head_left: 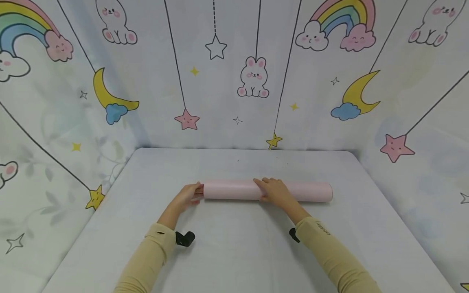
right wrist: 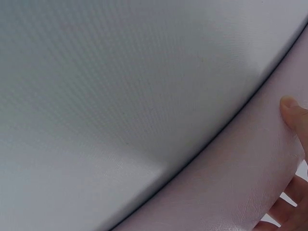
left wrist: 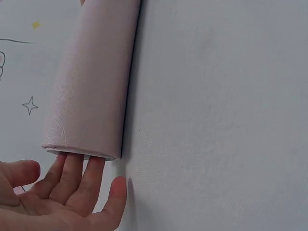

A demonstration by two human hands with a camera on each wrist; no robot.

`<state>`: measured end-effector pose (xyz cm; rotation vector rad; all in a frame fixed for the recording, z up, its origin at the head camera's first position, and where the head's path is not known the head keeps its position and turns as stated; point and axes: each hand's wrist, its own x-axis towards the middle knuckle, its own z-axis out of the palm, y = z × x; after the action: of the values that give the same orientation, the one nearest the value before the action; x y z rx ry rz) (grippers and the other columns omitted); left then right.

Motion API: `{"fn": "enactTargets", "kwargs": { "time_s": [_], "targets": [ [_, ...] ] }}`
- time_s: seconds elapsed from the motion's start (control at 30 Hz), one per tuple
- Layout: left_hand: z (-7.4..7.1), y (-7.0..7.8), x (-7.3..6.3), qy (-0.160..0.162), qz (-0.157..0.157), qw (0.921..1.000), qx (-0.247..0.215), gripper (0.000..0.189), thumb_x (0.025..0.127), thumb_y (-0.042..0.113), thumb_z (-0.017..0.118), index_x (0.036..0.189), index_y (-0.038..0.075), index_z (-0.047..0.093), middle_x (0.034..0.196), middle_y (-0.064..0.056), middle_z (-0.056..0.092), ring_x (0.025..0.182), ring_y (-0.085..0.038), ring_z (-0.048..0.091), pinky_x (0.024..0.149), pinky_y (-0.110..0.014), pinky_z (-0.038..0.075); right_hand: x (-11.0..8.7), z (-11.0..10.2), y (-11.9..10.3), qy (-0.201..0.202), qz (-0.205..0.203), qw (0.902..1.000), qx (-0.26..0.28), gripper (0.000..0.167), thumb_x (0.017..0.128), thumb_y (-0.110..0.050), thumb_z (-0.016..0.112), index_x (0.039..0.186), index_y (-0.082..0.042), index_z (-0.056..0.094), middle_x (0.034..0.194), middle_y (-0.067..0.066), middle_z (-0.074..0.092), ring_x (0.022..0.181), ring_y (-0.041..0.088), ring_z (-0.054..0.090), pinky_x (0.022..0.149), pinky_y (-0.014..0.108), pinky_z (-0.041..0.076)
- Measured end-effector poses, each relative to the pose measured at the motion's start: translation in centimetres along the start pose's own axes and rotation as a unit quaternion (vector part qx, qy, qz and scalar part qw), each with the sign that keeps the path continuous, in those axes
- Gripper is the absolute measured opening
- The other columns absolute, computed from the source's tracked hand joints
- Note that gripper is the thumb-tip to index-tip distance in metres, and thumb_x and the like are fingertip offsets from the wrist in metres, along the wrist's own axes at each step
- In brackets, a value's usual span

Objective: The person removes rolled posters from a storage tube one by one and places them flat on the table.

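Note:
A long pale-pink roll (head_left: 227,190) with a finely creased, leather-like surface lies crosswise on the white table. At its left end, my left hand (head_left: 187,196) has several fingers reaching into the hollow opening. The left wrist view shows those fingers (left wrist: 73,180) fairly straight, with thumb and little finger outside the roll (left wrist: 94,82); their tips are hidden inside. My right hand (head_left: 275,193) holds the roll from above, right of its middle. In the right wrist view its thumb (right wrist: 290,109) lies on the near side and the other fingers come round the far side.
The white table (head_left: 234,252) runs back to a cloth backdrop (head_left: 227,89) printed with rainbows, moons, stars and rabbits, which also flanks both sides. Black wrist devices (head_left: 185,239) stick out from both yellow sleeves (head_left: 150,258).

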<state>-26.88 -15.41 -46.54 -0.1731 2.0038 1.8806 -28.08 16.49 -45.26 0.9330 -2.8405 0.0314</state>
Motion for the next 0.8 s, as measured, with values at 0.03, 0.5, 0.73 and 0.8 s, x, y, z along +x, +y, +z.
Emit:
{"fn": "enactTargets", "kwargs": {
  "time_s": [0.03,0.5,0.73,0.8],
  "targets": [
    [0.0,-0.1,0.1,0.0,0.002,1.0,-0.001,0.049,0.101,0.025,0.027,0.135,-0.01,0.034,0.133,-0.027,0.041,0.123,-0.037,0.04,0.098,-0.048,0.034,0.0,0.0,0.0,0.001,-0.001,1.0,0.0,0.066,0.071,-0.029,0.078,0.128,-0.01,0.052,0.104,0.01,0.061,0.087,0.031,0.059,0.07,0.046,0.047],
    [0.0,-0.7,0.4,0.01,0.019,0.9998,0.002,0.047,0.1,0.024,0.038,0.133,-0.009,0.038,0.129,-0.024,0.047,0.117,-0.032,0.046,0.095,-0.043,0.039,-0.1,-0.1,-0.1,-0.004,0.009,0.9999,0.004,0.066,0.072,-0.03,0.078,0.129,-0.011,0.051,0.105,0.008,0.061,0.089,0.03,0.059,0.073,0.047,0.047],
    [-0.1,-1.3,1.0,0.041,0.035,0.9975,0.046,0.044,0.098,0.025,0.043,0.128,-0.007,0.047,0.121,-0.02,0.055,0.107,-0.025,0.055,0.087,-0.038,0.045,-0.1,0.1,0.0,-0.004,0.015,0.9997,0.017,0.067,0.071,-0.03,0.078,0.13,-0.012,0.051,0.111,0.009,0.06,0.095,0.031,0.058,0.078,0.049,0.046],
    [-0.1,-1.3,1.2,0.051,0.039,0.9965,0.054,0.043,0.098,0.025,0.044,0.126,-0.007,0.049,0.12,-0.019,0.056,0.106,-0.024,0.056,0.085,-0.037,0.045,-0.1,0.1,0.1,-0.004,0.014,0.9997,0.018,0.067,0.071,-0.03,0.078,0.129,-0.011,0.052,0.111,0.009,0.061,0.095,0.031,0.059,0.077,0.049,0.046]
  ]
}}
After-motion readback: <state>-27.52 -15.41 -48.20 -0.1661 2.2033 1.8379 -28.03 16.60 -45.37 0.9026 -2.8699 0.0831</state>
